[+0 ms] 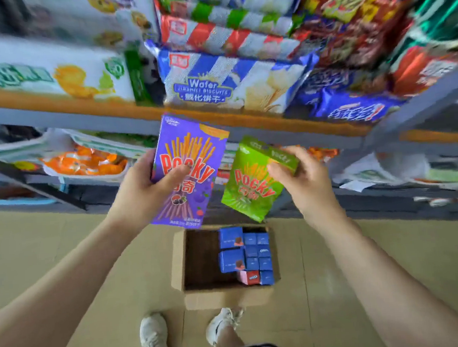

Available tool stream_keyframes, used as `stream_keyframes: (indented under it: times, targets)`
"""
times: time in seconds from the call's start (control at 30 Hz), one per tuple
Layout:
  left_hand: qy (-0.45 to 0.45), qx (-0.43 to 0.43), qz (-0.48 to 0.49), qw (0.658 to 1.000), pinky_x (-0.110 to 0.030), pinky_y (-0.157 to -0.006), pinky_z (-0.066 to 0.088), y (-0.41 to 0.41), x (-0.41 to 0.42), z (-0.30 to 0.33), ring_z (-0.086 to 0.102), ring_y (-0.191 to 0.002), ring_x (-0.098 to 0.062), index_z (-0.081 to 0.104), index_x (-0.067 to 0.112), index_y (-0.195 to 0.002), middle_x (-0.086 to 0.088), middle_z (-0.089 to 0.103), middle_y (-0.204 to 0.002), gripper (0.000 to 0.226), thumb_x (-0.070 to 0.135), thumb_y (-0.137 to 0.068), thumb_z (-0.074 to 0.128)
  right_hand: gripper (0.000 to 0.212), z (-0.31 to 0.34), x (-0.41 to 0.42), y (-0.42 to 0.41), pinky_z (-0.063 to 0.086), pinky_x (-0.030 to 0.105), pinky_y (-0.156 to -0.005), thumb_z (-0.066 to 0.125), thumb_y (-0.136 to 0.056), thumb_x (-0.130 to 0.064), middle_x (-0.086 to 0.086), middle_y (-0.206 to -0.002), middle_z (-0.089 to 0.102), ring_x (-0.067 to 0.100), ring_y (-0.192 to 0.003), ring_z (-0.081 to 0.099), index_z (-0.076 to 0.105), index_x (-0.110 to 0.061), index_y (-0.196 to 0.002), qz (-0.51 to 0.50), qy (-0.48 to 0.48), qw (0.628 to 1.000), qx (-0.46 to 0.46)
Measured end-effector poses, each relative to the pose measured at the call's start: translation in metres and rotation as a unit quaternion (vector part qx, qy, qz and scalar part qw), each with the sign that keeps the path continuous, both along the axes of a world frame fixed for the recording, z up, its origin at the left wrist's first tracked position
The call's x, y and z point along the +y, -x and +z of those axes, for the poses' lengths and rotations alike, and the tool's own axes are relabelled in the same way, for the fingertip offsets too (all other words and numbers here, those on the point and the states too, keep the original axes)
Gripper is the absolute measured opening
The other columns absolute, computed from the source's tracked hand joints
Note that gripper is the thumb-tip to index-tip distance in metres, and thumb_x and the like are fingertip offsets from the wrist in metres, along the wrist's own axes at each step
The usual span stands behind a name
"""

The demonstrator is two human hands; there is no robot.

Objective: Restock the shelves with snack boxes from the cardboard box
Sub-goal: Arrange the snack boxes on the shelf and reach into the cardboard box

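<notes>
My left hand (140, 190) grips a purple cardboard Pocky box (191, 171); my right hand (302, 172) pinches a green Pocky box (251, 188), both short of the orange-edged shelf (49, 96). Brown cardboard box (227, 298) on the floor: right half holds blue snack boxes (246, 255). Restocking unfinished.

Left hand (143, 192) and right hand (303, 178) raised, fingers curled, gripping.

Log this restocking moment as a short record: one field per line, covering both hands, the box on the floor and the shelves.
left hand: holds purple Pocky box, upright
right hand: holds green Pocky box, tilted
cardboard box: open on the floor by the feet
box contents: blue snack boxes along its right side, one pink box
shelves: stocked, blue wafer bag at the front
</notes>
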State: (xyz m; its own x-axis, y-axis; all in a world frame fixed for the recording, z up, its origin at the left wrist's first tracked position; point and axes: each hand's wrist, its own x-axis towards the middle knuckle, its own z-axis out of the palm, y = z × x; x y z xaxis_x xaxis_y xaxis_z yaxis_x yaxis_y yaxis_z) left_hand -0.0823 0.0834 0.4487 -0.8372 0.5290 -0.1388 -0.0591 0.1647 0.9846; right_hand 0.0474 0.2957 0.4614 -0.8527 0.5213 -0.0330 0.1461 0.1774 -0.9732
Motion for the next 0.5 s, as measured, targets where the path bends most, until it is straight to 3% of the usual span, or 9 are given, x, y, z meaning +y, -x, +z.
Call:
stream_keyframes:
  times: [0.13,0.23,0.37,0.5]
  targets:
    - [-0.039,0.077,-0.020,0.996,-0.013,-0.061,0.049,-0.010,0.031,0.081,0.064,-0.070,0.001,0.062,0.027,-0.095,0.016,0.072,-0.083,0.028,0.042,-0.072,0.067,0.004,0.088,0.038,-0.026,0.045,0.012,-0.062,0.064,-0.079,-0.023,-0.017,-0.069,0.065,-0.004,-0.066,0.057,0.061,-0.024,-0.079,-0.025,0.006,0.995,0.099]
    - [-0.106,0.120,-0.048,0.986,-0.009,-0.061,0.048,-0.023,0.061,0.127,0.063,-0.069,0.007,0.063,0.032,-0.089,0.021,0.071,-0.080,0.011,0.027,-0.080,0.062,0.006,0.134,0.063,-0.041,0.047,0.016,-0.060,0.061,-0.080,-0.026,-0.014,-0.067,0.066,-0.001,-0.064,0.060,0.064,-0.024,-0.075,-0.056,0.003,0.988,0.144]
    - [-0.174,0.169,-0.066,0.968,-0.010,-0.064,0.049,-0.032,0.095,0.179,0.063,-0.072,0.007,0.056,0.025,-0.097,0.021,0.071,-0.083,0.012,0.017,-0.088,0.055,0.019,0.182,0.091,-0.052,0.047,0.042,-0.082,0.066,-0.071,-0.051,-0.010,-0.076,0.068,0.017,-0.081,0.060,0.068,-0.033,-0.077,-0.098,0.004,0.977,0.190]
    - [-0.250,0.170,-0.035,0.953,-0.012,-0.059,0.050,-0.029,0.117,0.235,0.064,-0.066,0.005,0.062,0.026,-0.089,0.017,0.072,-0.075,0.010,0.021,-0.083,0.055,0.035,0.234,0.111,-0.056,0.047,0.045,-0.087,0.068,-0.062,-0.066,-0.010,-0.077,0.069,0.017,-0.083,0.063,0.068,-0.034,-0.075,-0.103,-0.006,0.966,0.237]
